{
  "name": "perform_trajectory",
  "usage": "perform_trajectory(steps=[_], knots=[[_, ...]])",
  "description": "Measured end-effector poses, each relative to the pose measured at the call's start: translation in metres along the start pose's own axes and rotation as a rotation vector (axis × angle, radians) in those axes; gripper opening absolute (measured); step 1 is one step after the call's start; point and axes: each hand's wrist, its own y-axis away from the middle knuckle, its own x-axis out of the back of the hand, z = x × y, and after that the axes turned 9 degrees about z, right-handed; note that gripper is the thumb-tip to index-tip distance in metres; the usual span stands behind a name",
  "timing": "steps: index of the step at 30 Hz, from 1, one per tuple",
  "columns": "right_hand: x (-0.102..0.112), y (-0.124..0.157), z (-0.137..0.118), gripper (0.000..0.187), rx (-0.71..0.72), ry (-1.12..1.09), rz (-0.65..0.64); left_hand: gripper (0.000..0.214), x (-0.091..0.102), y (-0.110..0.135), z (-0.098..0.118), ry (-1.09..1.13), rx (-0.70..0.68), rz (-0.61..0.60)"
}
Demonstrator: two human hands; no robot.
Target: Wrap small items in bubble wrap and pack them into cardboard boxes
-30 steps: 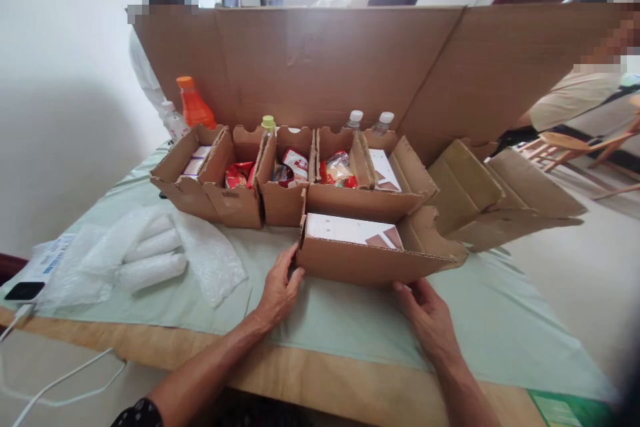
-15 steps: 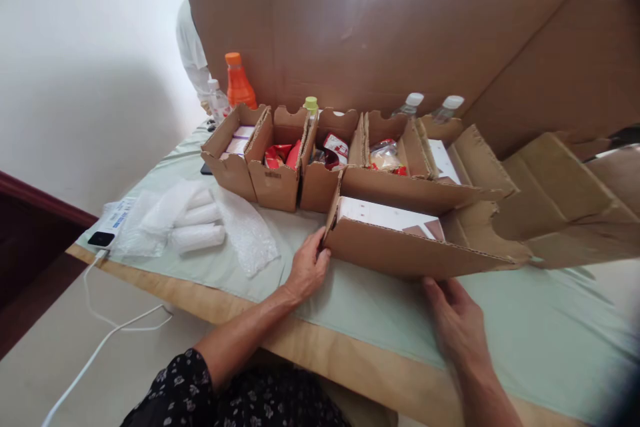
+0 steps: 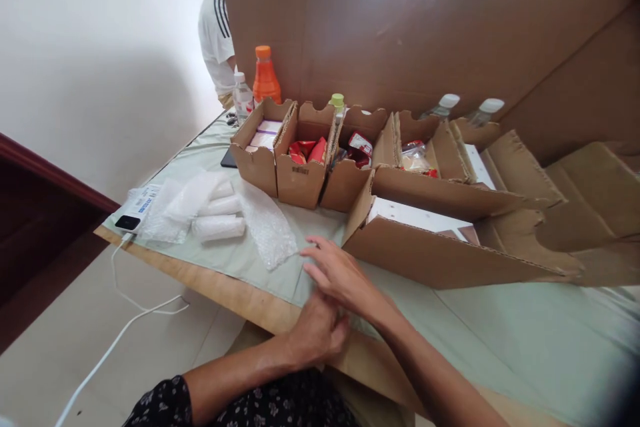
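My right hand (image 3: 337, 275) reaches over the table with fingers stretched apart, holding nothing. Its fingertips are close to the edge of a flat bubble-wrap piece (image 3: 270, 230); whether they touch it I cannot tell. Below it, at the table's front edge, my left hand (image 3: 316, 330) is loosely closed, slightly blurred, with its fingertips partly hidden by my right hand. To the right of my hands stands an open cardboard box (image 3: 440, 253), with a white box (image 3: 420, 215) lying inside it. Rolled bubble wrap (image 3: 219, 227) lies further left.
Behind, a row of cardboard bins (image 3: 300, 180) holds red packets (image 3: 307, 150) and boxes. Bottles, including an orange one (image 3: 267, 80), stand behind them before a tall cardboard panel (image 3: 400, 33). A cable (image 3: 125, 327) hangs at left. A person (image 3: 217, 40) stands beyond.
Both hands have let go of the front cardboard box. My right hand has moved left toward the bubble wrap, and my left hand has drawn back to the table edge. The view has shifted left.
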Motion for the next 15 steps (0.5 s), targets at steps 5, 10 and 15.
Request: perform_trajectory(steps=[5, 10, 15], knots=[[-0.035, -0.091, 0.003, 0.014, -0.029, -0.005, -0.04, 0.055, 0.008, 0.011, 0.004, -0.085, -0.064, -0.058], [-0.044, -0.094, 0.002, 0.009, -0.055, -0.117, 0.048, 0.042, 0.01, 0.011, -0.001, -0.056, -0.079, -0.045], [0.006, -0.016, 0.008, 0.016, -0.059, -0.24, 0.16, 0.04, 0.013, 0.011, 0.005, 0.037, 0.0, -0.006]])
